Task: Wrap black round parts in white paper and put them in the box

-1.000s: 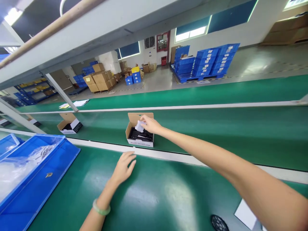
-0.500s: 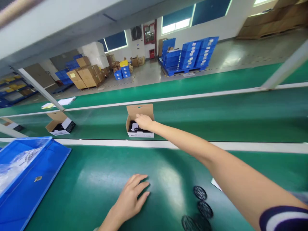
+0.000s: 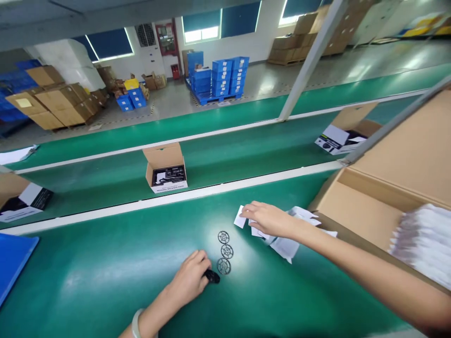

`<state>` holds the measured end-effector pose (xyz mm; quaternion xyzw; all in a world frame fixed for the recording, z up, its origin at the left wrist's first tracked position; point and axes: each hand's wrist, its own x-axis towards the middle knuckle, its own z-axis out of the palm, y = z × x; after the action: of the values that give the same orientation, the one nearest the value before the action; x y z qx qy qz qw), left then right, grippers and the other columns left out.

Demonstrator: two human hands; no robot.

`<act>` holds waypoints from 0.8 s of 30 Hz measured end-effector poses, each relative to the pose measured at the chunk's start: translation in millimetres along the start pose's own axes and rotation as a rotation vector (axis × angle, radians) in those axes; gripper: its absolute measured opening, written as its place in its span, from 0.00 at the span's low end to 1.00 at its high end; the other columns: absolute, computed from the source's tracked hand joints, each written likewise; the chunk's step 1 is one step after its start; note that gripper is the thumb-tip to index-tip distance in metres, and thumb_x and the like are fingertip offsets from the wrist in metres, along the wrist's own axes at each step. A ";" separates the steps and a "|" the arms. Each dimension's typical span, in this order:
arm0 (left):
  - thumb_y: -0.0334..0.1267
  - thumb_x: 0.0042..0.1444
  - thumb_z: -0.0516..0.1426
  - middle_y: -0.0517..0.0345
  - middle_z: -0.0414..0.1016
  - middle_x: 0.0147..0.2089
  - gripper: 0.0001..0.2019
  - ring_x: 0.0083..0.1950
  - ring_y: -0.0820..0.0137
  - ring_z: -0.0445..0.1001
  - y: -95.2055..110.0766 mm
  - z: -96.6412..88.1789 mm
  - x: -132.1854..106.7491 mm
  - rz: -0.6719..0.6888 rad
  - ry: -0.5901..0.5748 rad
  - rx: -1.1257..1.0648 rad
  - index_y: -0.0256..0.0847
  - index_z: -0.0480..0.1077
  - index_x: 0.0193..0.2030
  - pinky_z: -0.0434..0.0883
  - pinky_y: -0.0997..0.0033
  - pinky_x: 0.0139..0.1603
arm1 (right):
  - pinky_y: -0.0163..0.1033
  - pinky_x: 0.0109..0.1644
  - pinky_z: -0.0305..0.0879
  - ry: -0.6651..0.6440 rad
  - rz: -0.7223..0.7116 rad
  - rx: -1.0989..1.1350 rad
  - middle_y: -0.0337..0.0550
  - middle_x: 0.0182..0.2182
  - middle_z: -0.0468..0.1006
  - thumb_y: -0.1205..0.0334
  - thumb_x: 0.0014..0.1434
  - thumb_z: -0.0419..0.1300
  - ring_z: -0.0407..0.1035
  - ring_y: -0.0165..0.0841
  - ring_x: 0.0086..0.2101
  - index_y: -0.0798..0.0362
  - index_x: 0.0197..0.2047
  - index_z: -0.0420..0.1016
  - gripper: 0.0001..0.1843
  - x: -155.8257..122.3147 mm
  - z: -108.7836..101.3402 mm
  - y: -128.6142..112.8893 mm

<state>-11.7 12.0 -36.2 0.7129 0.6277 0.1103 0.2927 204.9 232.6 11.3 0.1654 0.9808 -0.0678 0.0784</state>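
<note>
My left hand (image 3: 190, 280) rests on the green bench with its fingers curled round a small black round part (image 3: 212, 277). Beside it lie three black round mesh grilles (image 3: 224, 251) in a row. My right hand (image 3: 268, 218) lies on a loose pile of small white packets (image 3: 286, 241), its fingers closed on a white packet (image 3: 240, 218). On the green conveyor belt beyond stands an open cardboard box (image 3: 165, 167) with black parts and a white packet inside.
A large open carton (image 3: 355, 206) with stacked white packets (image 3: 424, 241) stands at the right. More open boxes ride the belt at the left (image 3: 21, 196) and right (image 3: 347, 129). A blue tray corner (image 3: 12, 256) shows at left. A slanted frame post (image 3: 310, 56) rises behind.
My right hand left the open box and came back to the white packets. My left hand moved right and closed on the black part. The view swung right; the box shifted left.
</note>
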 end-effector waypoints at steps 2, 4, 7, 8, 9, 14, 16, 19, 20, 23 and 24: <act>0.23 0.52 0.53 0.57 0.68 0.36 0.09 0.38 0.66 0.67 2.6 -4.1 -3.3 -0.044 0.065 -0.153 0.41 0.68 0.34 0.64 0.69 0.39 | 0.47 0.51 0.64 0.040 -0.001 -0.041 0.53 0.53 0.69 0.79 0.58 0.59 0.62 0.47 0.50 0.56 0.53 0.73 0.20 -4.7 16.9 5.3; 0.32 0.58 0.53 0.58 0.67 0.32 0.05 0.34 0.68 0.65 9.1 -9.8 -7.1 -0.077 0.149 -0.329 0.40 0.68 0.31 0.62 0.70 0.35 | 0.47 0.51 0.64 0.062 -0.021 -0.052 0.51 0.56 0.66 0.84 0.56 0.54 0.59 0.47 0.53 0.55 0.55 0.71 0.26 -0.1 29.1 9.4; 0.45 0.61 0.53 0.58 0.65 0.29 0.14 0.32 0.68 0.64 23.8 -17.8 -10.1 -0.096 0.279 -0.601 0.39 0.68 0.29 0.63 0.70 0.34 | 0.43 0.47 0.63 0.082 -0.028 -0.015 0.50 0.49 0.71 0.86 0.54 0.52 0.61 0.44 0.50 0.54 0.52 0.73 0.27 13.5 36.2 15.4; 0.47 0.61 0.54 0.57 0.66 0.29 0.15 0.33 0.68 0.65 28.9 -19.5 -9.8 -0.098 0.317 -0.686 0.39 0.68 0.30 0.64 0.70 0.35 | 0.43 0.45 0.63 0.093 -0.021 0.001 0.51 0.45 0.72 0.85 0.55 0.53 0.63 0.44 0.47 0.55 0.49 0.74 0.24 17.6 35.7 17.5; 0.49 0.60 0.55 0.56 0.68 0.30 0.15 0.34 0.67 0.66 33.6 -20.5 -8.5 -0.100 0.355 -0.757 0.38 0.70 0.31 0.65 0.70 0.36 | 0.43 0.44 0.63 0.106 -0.008 0.012 0.51 0.42 0.73 0.83 0.56 0.54 0.64 0.44 0.44 0.56 0.45 0.76 0.19 20.8 34.0 19.3; 0.49 0.58 0.58 0.45 0.67 0.58 0.15 0.57 0.58 0.66 53.4 -15.2 12.6 -0.082 0.534 -0.959 0.40 0.75 0.44 0.65 0.64 0.55 | 0.43 0.43 0.62 0.264 0.083 0.161 0.51 0.37 0.72 0.73 0.64 0.57 0.65 0.45 0.39 0.58 0.38 0.73 0.05 18.6 13.8 0.3; 0.48 0.57 0.60 0.46 0.61 0.65 0.15 0.63 0.56 0.61 61.2 -8.5 25.5 -0.055 0.530 -1.087 0.42 0.75 0.47 0.62 0.61 0.60 | 0.41 0.42 0.63 0.396 0.081 0.391 0.47 0.37 0.72 0.70 0.65 0.57 0.66 0.42 0.38 0.56 0.42 0.71 0.03 9.7 5.2 -25.4; 0.47 0.52 0.64 0.46 0.72 0.56 0.15 0.57 0.57 0.69 70.9 3.8 41.8 -0.014 0.487 -1.318 0.40 0.77 0.42 0.66 0.59 0.58 | 0.42 0.46 0.64 0.530 -0.027 0.645 0.46 0.40 0.73 0.69 0.67 0.53 0.66 0.40 0.41 0.54 0.47 0.69 0.07 -9.6 -2.6 -63.9; 0.48 0.49 0.66 0.46 0.76 0.49 0.16 0.51 0.58 0.73 72.4 7.4 45.0 -0.031 0.481 -1.389 0.39 0.78 0.40 0.69 0.60 0.54 | 0.44 0.49 0.64 0.572 -0.056 0.661 0.48 0.44 0.72 0.69 0.67 0.51 0.65 0.41 0.44 0.54 0.50 0.69 0.10 -17.9 -3.1 -70.9; 0.48 0.45 0.69 0.49 0.79 0.37 0.17 0.36 0.66 0.76 70.7 12.5 46.6 -0.163 0.495 -1.517 0.36 0.78 0.36 0.73 0.69 0.38 | 0.51 0.55 0.61 0.676 0.012 0.568 0.53 0.52 0.67 0.67 0.68 0.46 0.60 0.44 0.51 0.54 0.56 0.66 0.16 -49.0 4.0 -64.5; 0.48 0.43 0.69 0.49 0.79 0.36 0.18 0.33 0.68 0.75 68.6 12.0 45.3 -0.202 0.505 -1.534 0.35 0.78 0.35 0.72 0.72 0.35 | 0.53 0.55 0.61 0.672 0.083 0.511 0.54 0.52 0.67 0.67 0.68 0.46 0.61 0.46 0.51 0.54 0.57 0.66 0.17 -60.9 9.8 -55.3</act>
<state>60.1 49.3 -17.3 0.2077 0.4856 0.6402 0.5578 244.5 160.1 18.4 0.2318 0.8960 -0.2476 -0.2867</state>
